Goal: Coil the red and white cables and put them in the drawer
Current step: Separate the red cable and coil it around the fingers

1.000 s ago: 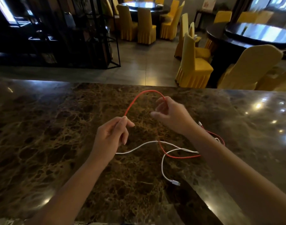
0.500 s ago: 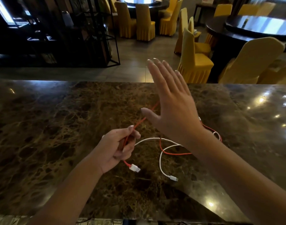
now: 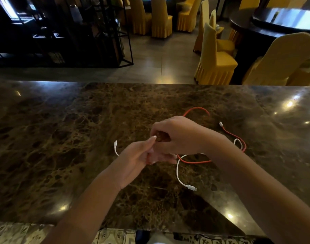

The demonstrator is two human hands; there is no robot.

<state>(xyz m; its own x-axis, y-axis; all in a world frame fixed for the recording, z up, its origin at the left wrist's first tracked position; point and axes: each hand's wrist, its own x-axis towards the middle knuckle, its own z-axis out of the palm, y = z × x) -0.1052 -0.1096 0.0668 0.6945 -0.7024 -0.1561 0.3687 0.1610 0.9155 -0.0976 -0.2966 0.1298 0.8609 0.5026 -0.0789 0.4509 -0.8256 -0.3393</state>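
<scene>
Two hands meet over the middle of the counter (image 3: 62, 138): your left hand (image 3: 134, 161) pinches the red cable (image 3: 196, 110) between thumb and fingers, and your right hand (image 3: 177, 134) is curled over the first turn. Keep each loop the same size and let slack feed from the red arc toward the far edge. Lift the red clear of the white cable (image 3: 178, 175), which crosses it toward the near edge.

Single head-worn wide-angle view.
It looked forward and down, close over the marble counter (image 3: 62, 138), yellow chairs (image 3: 215, 55) beyond.
</scene>
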